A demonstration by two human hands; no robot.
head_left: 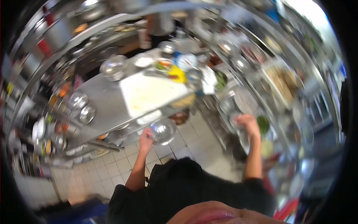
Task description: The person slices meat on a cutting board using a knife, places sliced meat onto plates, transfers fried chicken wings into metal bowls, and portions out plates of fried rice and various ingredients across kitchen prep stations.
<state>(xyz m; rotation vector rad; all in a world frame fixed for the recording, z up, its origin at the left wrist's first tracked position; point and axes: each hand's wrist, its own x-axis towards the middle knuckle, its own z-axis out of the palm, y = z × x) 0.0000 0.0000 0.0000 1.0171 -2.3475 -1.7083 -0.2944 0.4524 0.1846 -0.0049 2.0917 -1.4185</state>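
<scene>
- two bare hands work over a tiled kitchen floor [194,143], seen from a head camera looking steeply down past a black top.
- the left hand [145,137] grasps a round metal bowl [163,131] by its rim, fingers curled around the near edge; the bowl sits out over the floor, just in front of the steel counter [100,100].
- the right hand [247,122] is raised at the counter on the right, its fingers clenched into a loose fist; blur hides whether it holds anything.
- a dish of greens [263,124] lies just beside the right hand, with more metal bowls close around it.
- a white cutting board [149,93] lies on the steel counter beyond the held bowl, with a yellow item [178,74] at its far corner.
- several empty metal bowls [113,67] stand along the counter's far and left edges.
- another person [160,26] in a light top stands at the far end of the counter, hands not visible.
</scene>
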